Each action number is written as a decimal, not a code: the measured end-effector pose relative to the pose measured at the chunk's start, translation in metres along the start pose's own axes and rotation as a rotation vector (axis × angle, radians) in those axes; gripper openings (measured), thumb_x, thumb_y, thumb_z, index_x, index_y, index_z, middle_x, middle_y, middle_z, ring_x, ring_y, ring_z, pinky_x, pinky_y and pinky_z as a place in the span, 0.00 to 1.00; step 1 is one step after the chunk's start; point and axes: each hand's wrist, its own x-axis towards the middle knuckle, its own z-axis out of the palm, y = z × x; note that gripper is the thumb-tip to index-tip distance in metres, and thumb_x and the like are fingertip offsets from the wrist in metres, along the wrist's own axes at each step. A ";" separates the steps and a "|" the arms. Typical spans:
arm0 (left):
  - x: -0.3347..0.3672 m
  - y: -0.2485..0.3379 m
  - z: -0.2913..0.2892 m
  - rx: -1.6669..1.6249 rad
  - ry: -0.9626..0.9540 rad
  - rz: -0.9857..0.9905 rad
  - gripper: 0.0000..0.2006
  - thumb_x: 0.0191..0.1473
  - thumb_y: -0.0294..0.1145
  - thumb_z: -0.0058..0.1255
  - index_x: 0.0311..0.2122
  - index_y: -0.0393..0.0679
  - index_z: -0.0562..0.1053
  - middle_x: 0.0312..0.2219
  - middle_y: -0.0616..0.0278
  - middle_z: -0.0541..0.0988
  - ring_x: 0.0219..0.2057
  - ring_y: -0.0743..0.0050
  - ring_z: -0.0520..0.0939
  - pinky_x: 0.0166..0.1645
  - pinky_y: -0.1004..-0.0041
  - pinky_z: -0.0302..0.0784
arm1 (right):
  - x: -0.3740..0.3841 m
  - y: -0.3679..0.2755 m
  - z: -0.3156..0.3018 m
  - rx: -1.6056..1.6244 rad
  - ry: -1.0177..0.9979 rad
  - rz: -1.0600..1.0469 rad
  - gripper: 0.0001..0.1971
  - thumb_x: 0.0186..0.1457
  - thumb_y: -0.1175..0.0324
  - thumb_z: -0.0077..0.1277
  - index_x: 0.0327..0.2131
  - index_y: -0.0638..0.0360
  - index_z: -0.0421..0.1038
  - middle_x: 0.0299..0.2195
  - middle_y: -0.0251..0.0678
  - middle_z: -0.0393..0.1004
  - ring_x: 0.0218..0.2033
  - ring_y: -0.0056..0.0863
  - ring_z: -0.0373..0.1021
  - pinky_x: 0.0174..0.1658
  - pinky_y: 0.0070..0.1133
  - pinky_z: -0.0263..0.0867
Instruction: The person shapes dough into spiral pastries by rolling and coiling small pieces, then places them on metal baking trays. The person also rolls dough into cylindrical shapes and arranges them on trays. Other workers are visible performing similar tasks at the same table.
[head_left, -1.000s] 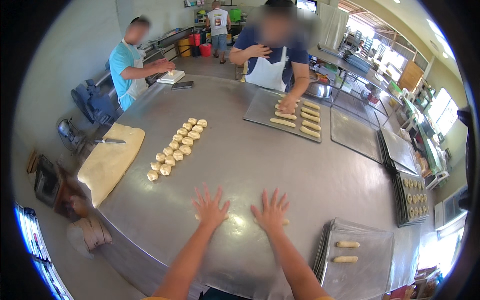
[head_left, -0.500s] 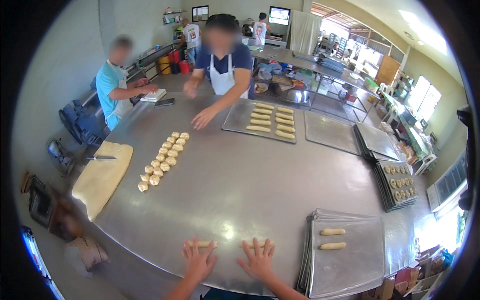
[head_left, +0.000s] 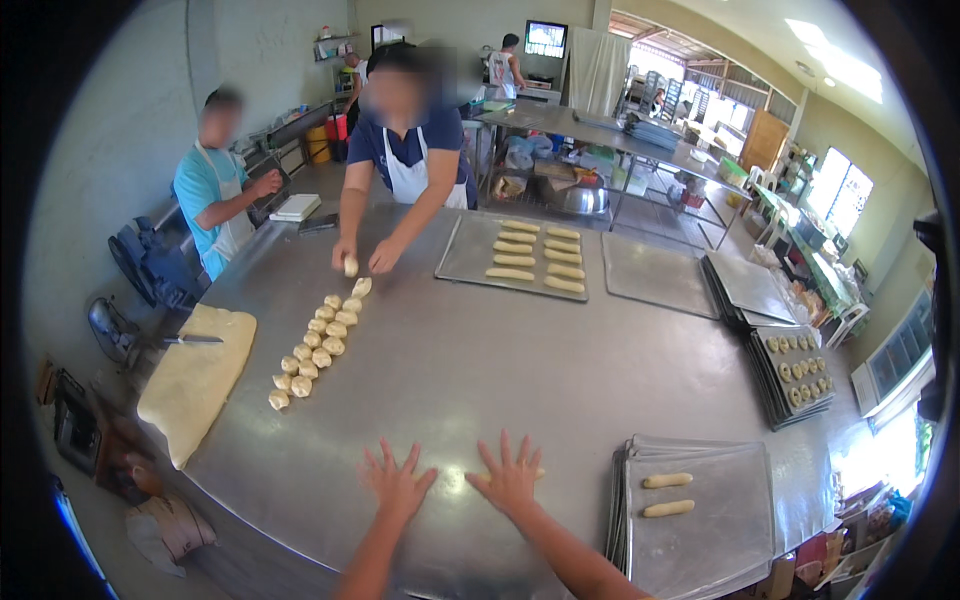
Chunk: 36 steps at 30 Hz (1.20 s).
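Both my hands are near the front edge of the metal table, fingers spread and palms down. My left hand (head_left: 397, 485) presses on a piece of dough that is almost wholly hidden under it. Beneath my right hand (head_left: 510, 482) lies another dough stick (head_left: 541, 473), with just its end showing beside the palm. To the right, two rolled dough sticks (head_left: 668, 481) rest on the top tray (head_left: 705, 560) of a stack.
Across the metal table (head_left: 460, 370), a co-worker's hands (head_left: 365, 255) handle a dough ball by two rows of dough balls (head_left: 320, 340). A dough sheet (head_left: 195, 375) with a knife (head_left: 193, 339) lies left. A tray of dough sticks (head_left: 465, 262) and stacked trays (head_left: 755, 285) stand far right.
My hands have slid forward, away from me, over the dough, covering more of it. The co-worker's hands have come together at the far end of the dough balls and lifted one.
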 end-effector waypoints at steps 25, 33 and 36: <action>-0.149 0.022 -0.011 -0.424 -0.275 0.482 0.29 0.63 0.49 0.41 0.65 0.46 0.59 0.66 0.40 0.51 0.68 0.42 0.50 0.67 0.42 0.46 | -0.164 -0.009 -0.095 0.631 -0.336 0.027 0.32 0.63 0.46 0.40 0.64 0.53 0.57 0.65 0.52 0.52 0.64 0.61 0.50 0.64 0.52 0.44; -0.122 0.068 0.054 -0.226 -0.197 0.599 0.30 0.64 0.45 0.37 0.66 0.38 0.54 0.66 0.48 0.53 0.68 0.50 0.52 0.66 0.45 0.48 | -0.157 0.004 -0.060 0.345 -0.187 -0.006 0.30 0.66 0.54 0.33 0.63 0.66 0.53 0.64 0.53 0.54 0.66 0.54 0.47 0.66 0.47 0.40; -0.046 0.090 0.070 -0.020 -0.120 0.556 0.31 0.64 0.46 0.34 0.67 0.40 0.51 0.68 0.49 0.49 0.69 0.52 0.49 0.67 0.44 0.45 | -0.095 0.017 -0.025 0.235 -0.096 -0.011 0.31 0.66 0.53 0.32 0.65 0.65 0.50 0.65 0.51 0.52 0.67 0.52 0.45 0.67 0.47 0.38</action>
